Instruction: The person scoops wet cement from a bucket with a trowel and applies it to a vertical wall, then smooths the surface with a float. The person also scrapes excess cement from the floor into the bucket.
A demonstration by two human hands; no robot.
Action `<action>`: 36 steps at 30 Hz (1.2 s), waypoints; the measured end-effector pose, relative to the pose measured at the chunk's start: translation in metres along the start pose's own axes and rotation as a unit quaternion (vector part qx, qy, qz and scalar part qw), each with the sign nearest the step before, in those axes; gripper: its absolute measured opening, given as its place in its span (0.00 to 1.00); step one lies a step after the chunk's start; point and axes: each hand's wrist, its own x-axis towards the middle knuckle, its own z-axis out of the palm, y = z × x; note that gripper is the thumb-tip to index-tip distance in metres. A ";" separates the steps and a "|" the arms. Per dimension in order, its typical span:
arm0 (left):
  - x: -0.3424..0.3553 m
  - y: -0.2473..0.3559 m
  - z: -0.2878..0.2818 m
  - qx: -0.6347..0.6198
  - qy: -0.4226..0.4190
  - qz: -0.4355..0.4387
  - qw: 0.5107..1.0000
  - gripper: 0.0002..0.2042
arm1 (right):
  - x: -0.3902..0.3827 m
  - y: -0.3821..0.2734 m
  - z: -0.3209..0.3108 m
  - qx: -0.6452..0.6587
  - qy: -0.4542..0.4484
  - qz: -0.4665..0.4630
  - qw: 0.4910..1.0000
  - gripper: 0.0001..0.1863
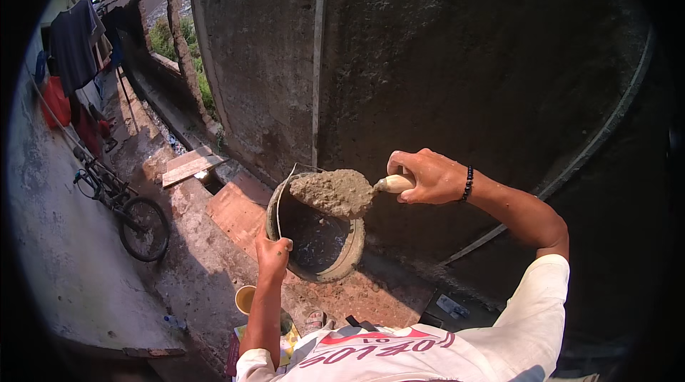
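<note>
My right hand (pixel 426 176) is closed around the pale wooden handle of a trowel (pixel 397 183). A thick heap of wet grey mortar (pixel 332 193) covers the trowel's blade, which is over the far part of a bucket (pixel 347 259). My left hand (pixel 272 253) grips the near left side of the bucket, at its rim and wire handle, with most of its fingers hidden behind. The bucket is tilted, its mouth facing me, with mortar caked on the rim and a dark inside. How much mortar lies in it I cannot tell.
A dark plastered wall (pixel 457 82) with pale vertical strips rises ahead and to the right. Boards (pixel 239 207) lie on the rough ground below. A bicycle (pixel 135 221) leans at the left wall under hanging clothes (pixel 73 47). A yellow container (pixel 245 299) stands beside my left forearm.
</note>
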 end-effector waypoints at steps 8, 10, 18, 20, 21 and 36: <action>0.013 -0.014 -0.052 0.009 0.104 0.015 0.994 0.34 | 0.001 -0.082 -0.155 0.050 0.108 -0.179 0.977 0.16; 0.008 -0.019 -0.064 0.015 0.116 0.003 0.993 0.33 | 0.004 -0.088 -0.187 0.038 0.131 -0.226 0.964 0.18; -0.015 -0.042 -0.087 0.097 0.177 -0.015 0.979 0.29 | 0.075 0.031 -0.289 -0.045 0.385 0.084 0.918 0.18; -0.020 -0.043 -0.084 0.052 0.187 -0.026 0.981 0.29 | 0.058 0.056 -0.320 0.023 0.595 0.043 0.802 0.18; -0.017 -0.044 -0.080 0.043 0.179 -0.030 0.982 0.31 | 0.036 0.056 -0.339 0.003 0.587 0.024 0.809 0.18; -0.013 -0.041 0.005 0.145 -0.009 -0.076 0.986 0.33 | -0.018 0.031 0.055 -0.293 -0.019 0.029 0.955 0.14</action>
